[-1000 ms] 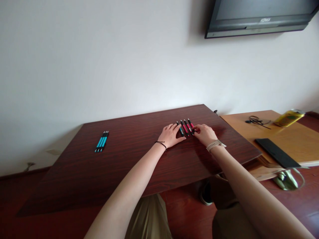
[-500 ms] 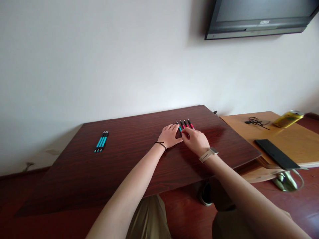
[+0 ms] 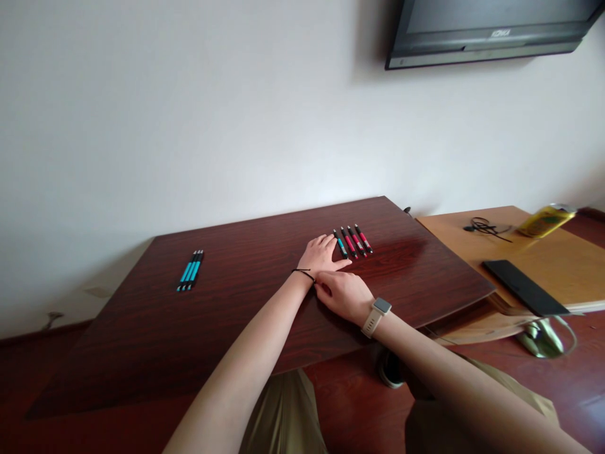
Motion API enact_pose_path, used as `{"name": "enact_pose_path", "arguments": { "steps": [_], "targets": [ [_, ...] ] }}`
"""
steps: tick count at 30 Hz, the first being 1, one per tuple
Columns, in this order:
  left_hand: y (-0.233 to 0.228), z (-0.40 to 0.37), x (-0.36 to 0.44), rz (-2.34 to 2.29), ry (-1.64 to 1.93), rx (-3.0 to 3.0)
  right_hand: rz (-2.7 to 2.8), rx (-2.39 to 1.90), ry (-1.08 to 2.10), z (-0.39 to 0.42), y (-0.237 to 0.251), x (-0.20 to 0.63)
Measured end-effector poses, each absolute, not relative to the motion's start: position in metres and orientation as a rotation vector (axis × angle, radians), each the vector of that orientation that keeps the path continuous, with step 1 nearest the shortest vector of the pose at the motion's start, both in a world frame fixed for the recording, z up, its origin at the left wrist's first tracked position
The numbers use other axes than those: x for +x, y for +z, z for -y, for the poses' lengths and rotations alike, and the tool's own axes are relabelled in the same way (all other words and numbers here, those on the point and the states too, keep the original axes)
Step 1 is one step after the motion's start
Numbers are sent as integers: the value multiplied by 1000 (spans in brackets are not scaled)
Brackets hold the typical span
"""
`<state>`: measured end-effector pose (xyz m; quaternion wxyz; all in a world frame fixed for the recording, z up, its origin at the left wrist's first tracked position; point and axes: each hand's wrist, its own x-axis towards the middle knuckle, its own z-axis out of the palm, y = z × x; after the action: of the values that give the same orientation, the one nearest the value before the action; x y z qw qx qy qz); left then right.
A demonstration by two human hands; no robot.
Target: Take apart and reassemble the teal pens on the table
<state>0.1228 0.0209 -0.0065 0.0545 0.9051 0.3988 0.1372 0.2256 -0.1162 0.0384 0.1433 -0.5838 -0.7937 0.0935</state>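
I rest my left hand (image 3: pixel 322 255) flat and spread just left of the pen row (image 3: pixel 352 241), while my right hand (image 3: pixel 344 295), loosely curled and empty, sits nearer me than the row, mid-sorting.

wall television (image 3: pixel 486 28) — "KONKA" on bezel
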Motion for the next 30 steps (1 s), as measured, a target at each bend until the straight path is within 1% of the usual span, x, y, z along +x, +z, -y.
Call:
{"name": "enact_pose_path", "arguments": {
  "steps": [9, 14, 17, 20, 23, 26, 30],
  "targets": [
    [-6, -20, 112, -1196, 355, 2774, 2330, -1594, 275, 117, 30, 231],
    [12, -4, 59, -1327, 377, 2745, 2360, -1578, 276, 118, 28, 231],
    [33, 4, 0, -1608, 422, 2708, 2368, -1583, 260, 119, 27, 231],
    [52, 12, -71, -2063, 369, 2571, 2363, -1573, 241, 121, 25, 230],
    [62, 25, -135, -2450, 259, 2324, 2360, -1558, 232, 121, 23, 230],
    [60, 45, -175, -2596, 107, 2137, 2360, -1546, 225, 121, 21, 229],
    [49, 69, -191, -2635, 50, 2070, 2353, -1552, 219, 121, 20, 228]
  ]
}}
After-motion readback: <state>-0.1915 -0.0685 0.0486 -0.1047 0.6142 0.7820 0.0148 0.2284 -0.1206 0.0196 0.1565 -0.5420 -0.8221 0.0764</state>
